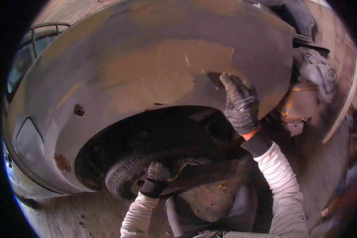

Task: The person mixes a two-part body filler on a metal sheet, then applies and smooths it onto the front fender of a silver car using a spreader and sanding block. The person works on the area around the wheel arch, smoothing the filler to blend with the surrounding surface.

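A large car fender (pixel 139 71) in grey primer with tan filler patches curves across the view above a dark wheel arch. My right hand (pixel 242 104), in a dirty grey knit glove, lies against the fender just above the arch, its fingers stretched upward. A dark patch, perhaps a shadow, shows beside the fingertips; I make out nothing held there. Lower down, my left hand (pixel 158 171), also gloved, is at the tyre (pixel 125 174) under the arch. Its fingers are lost in the shade, so whether it grips anything is unclear.
A fuel flap (pixel 31 139) and rust spots (pixel 62 163) mark the panel's left part. Crumpled grey cloth or plastic (pixel 319 73) lies beyond the panel's right end, above a yellowish piece (pixel 299 104). A curved pale strip (pixel 343 109) runs along the right. The floor is dusty, with scattered debris.
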Tool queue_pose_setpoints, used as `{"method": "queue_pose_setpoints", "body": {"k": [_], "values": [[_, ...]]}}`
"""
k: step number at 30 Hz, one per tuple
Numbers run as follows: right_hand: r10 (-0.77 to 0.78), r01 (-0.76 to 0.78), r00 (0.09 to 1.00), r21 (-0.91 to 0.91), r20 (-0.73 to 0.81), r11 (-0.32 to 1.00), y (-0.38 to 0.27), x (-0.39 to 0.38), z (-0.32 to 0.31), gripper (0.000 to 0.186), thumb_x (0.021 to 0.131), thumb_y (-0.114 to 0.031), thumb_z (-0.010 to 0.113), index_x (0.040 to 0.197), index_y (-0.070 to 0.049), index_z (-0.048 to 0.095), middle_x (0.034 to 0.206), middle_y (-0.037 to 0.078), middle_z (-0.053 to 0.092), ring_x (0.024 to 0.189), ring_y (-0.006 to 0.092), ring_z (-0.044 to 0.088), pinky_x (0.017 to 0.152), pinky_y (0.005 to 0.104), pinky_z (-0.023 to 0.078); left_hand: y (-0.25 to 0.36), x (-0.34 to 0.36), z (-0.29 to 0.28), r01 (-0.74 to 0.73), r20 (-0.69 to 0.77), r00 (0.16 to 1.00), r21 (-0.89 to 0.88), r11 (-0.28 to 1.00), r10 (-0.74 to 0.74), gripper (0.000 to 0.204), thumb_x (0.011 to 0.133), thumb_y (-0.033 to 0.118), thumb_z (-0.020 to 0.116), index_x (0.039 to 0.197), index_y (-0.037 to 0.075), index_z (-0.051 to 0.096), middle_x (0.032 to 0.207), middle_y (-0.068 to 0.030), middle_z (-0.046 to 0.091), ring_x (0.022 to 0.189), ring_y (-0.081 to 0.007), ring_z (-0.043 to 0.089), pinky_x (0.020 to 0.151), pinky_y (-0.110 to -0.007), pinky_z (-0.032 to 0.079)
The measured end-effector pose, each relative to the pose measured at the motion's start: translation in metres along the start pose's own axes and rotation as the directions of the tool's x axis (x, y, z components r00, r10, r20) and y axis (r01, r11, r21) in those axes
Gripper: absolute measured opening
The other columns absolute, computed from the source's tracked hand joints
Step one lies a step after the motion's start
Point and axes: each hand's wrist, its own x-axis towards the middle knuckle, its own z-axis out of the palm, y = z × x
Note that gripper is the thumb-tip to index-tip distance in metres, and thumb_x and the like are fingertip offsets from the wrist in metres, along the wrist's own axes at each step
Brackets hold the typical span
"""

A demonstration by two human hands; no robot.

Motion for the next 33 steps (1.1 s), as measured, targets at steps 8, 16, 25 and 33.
{"method": "queue_pose_setpoints", "body": {"k": [8,16,25,33], "values": [[-0.087,0.096,0.985,0.05,-0.147,0.994,-0.062,0.073,0.066,0.053,0.08,-0.001,0.06,0.133,-0.01,0.064,0.134,0.012,0.063,0.123,0.0327,0.058,0.103,0.0471,0.047,-0.001,0.0,0.005,-0.036,-0.05,0.998,0.057,0.998,0.039,0.036,0.088,0.042,0.07,0.116,0.019,0.073,0.114,-0.0101,0.072,0.1,-0.0338,0.068,0.089,-0.043,0.055],[-0.051,0.061,0.996,0.144,-0.073,0.988,-0.086,0.021,0.02,0.051,0.082,-0.005,0.059,0.132,-0.011,0.064,0.137,0.01,0.06,0.123,0.0314,0.056,0.103,0.0463,0.046,0.002,0.002,0.0,-0.023,0.091,0.996,0.117,0.993,0.013,0.028,0.088,0.038,0.069,0.109,0.019,0.074,0.11,-0.0086,0.071,0.093,-0.0301,0.067,0.081,-0.041,0.055],[-0.095,0.102,0.99,0.065,-0.103,0.993,-0.114,0.06,0.073,0.048,0.086,-0.019,0.057,0.13,0.0,0.061,0.139,0.019,0.056,0.13,0.0376,0.048,0.108,0.0488,0.043,0.008,0.007,-0.007,-0.037,-0.005,0.999,0.016,0.999,0.038,0.029,0.086,0.034,0.071,0.11,0.017,0.073,0.114,-0.01,0.071,0.097,-0.0331,0.068,0.086,-0.042,0.056],[0.037,-0.022,0.981,0.08,-0.193,0.997,-0.042,0.03,0.032,0.058,0.077,0.004,0.057,0.133,-0.008,0.062,0.136,0.012,0.061,0.126,0.0329,0.055,0.108,0.0466,0.045,-0.012,-0.006,0.008,-0.015,0.148,0.989,0.146,0.989,-0.007,0.035,0.086,0.039,0.07,0.113,0.017,0.072,0.114,-0.0101,0.071,0.098,-0.0311,0.069,0.084,-0.042,0.057]]}}
